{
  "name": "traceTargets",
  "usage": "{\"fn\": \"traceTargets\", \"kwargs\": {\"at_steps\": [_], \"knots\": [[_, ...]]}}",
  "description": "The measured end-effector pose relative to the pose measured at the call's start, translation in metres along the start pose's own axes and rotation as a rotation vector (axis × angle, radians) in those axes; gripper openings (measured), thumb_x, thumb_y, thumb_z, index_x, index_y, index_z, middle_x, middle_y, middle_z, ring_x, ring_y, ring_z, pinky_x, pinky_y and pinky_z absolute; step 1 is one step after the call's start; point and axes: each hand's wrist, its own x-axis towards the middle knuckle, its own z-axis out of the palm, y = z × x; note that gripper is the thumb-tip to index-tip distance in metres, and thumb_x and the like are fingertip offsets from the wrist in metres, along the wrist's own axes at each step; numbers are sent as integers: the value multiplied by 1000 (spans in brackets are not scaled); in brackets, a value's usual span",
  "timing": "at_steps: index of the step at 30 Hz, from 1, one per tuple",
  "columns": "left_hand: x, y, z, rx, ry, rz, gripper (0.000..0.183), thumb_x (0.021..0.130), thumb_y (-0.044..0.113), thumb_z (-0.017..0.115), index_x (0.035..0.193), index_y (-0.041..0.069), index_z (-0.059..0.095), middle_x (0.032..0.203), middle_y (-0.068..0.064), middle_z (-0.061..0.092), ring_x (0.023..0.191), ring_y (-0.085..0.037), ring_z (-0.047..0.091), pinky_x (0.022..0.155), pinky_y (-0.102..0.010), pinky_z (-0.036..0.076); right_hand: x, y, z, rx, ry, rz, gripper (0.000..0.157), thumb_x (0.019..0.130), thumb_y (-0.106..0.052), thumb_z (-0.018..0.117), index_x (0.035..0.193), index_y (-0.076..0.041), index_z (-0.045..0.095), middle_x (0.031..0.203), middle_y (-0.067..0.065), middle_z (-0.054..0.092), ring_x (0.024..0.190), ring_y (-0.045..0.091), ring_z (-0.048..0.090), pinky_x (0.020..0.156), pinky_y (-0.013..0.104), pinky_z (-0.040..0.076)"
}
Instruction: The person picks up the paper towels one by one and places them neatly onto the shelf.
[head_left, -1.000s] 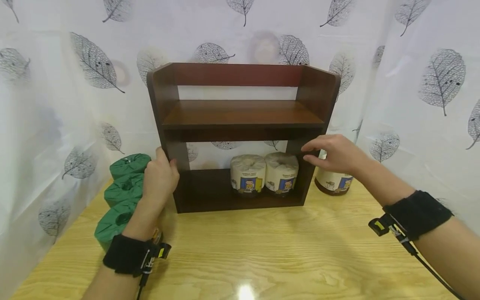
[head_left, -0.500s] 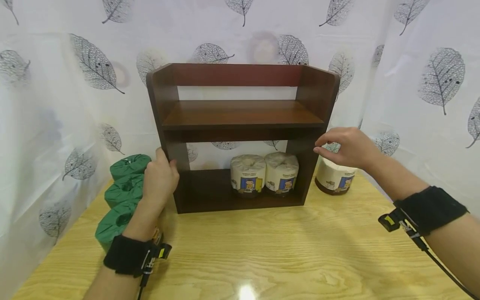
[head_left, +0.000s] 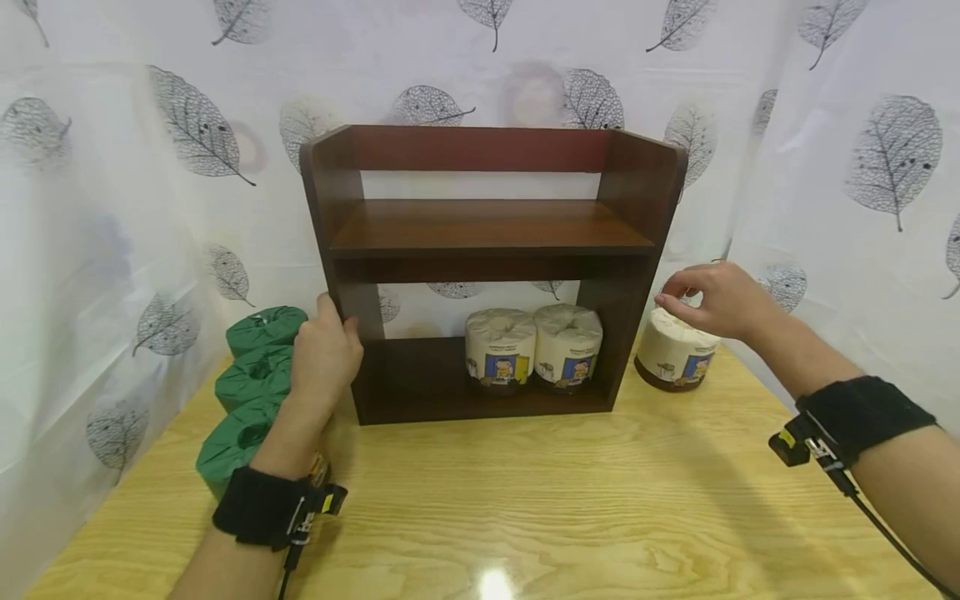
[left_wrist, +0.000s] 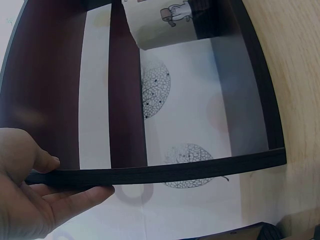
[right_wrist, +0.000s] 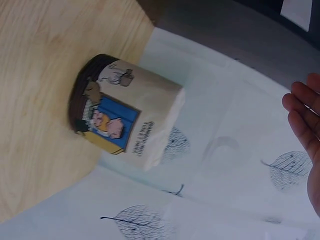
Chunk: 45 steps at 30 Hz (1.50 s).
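Observation:
My left hand (head_left: 324, 354) grips the left side panel of a dark brown two-tier wooden shelf (head_left: 495, 223). In the left wrist view the thumb (left_wrist: 46, 162) lies inside the panel's edge and the fingers (left_wrist: 82, 200) outside. On the right, my right hand (head_left: 723, 302) hovers with loosely bent fingers over a cream-wrapped toilet roll (head_left: 673, 358), which stands on the table right of the shelf. Nothing is in that hand; the right wrist view has the roll (right_wrist: 127, 112) apart from it. Two similar toilet rolls (head_left: 500, 346) stand side by side on the lower tier.
Several green-wrapped toilet rolls (head_left: 258, 371) stand in a row left of the shelf, partly behind the left forearm. Everything stands on a light wood table (head_left: 480, 483). A white curtain with leaf prints (head_left: 427, 50) hangs close behind and at both sides.
My right hand has moved right, from in front of the shelf's right panel to above the toilet roll beside it. The left hand keeps its hold on the shelf.

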Motion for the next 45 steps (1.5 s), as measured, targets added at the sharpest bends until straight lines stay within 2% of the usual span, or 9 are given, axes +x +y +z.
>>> {"fn": "traceTargets", "kwargs": {"at_steps": [8,14,17,21,26,30,37,41,45], "knots": [[0,0,0,6,14,2,26,91,15,49,104,-6,40,73,-33,57,65,-46,58,50,-55,47,-19,15,12,-45,-139,166,14,85,-28,61,84,-16,66,76,-5,65,68,16,60,61,41,50],[0,0,0,2,10,-2,26,92,15,49,105,-6,40,74,-33,57,65,-46,58,50,-54,47,-34,25,27,-53,-220,226,18,86,-30,59,86,-13,65,79,-2,66,72,20,62,65,43,50],[0,1,0,2,9,0,27,92,15,49,106,-6,40,74,-33,57,65,-46,58,50,-54,47,-43,29,36,-47,-244,254,23,87,-28,58,93,-7,63,83,6,66,76,25,62,68,46,50],[0,2,0,6,10,1,26,92,15,49,106,-6,40,74,-33,57,65,-46,58,50,-54,47,-53,33,49,-13,-291,328,38,87,-28,57,110,2,56,104,24,60,93,39,57,79,54,45],[0,2,0,11,14,-5,26,91,15,49,104,-6,40,75,-34,57,67,-47,58,52,-56,47,-60,38,65,-14,-372,393,52,85,-30,59,120,7,49,117,30,52,104,46,49,87,57,41],[0,2,0,13,15,-6,25,91,15,49,103,-5,40,75,-34,57,67,-48,58,52,-56,47,-61,40,75,-27,-402,404,54,84,-32,60,121,7,48,112,28,55,101,44,50,84,58,41],[-1,4,1,1,-7,-3,27,92,16,48,107,-6,40,74,-32,57,65,-44,59,49,-52,48,-59,36,86,-89,-504,541,67,81,-38,61,129,3,37,112,26,56,98,41,52,76,59,33],[0,5,0,7,5,1,27,92,15,49,105,-6,40,72,-32,56,64,-44,58,50,-53,48,-53,34,90,-137,-508,549,67,78,-35,62,126,4,39,108,25,58,92,41,54,76,62,34],[0,3,-1,15,13,-1,27,92,15,49,105,-6,40,72,-33,56,64,-46,58,50,-54,47,-49,33,92,-134,-518,550,66,77,-35,64,125,5,40,106,24,59,88,41,55,76,62,35]]}}
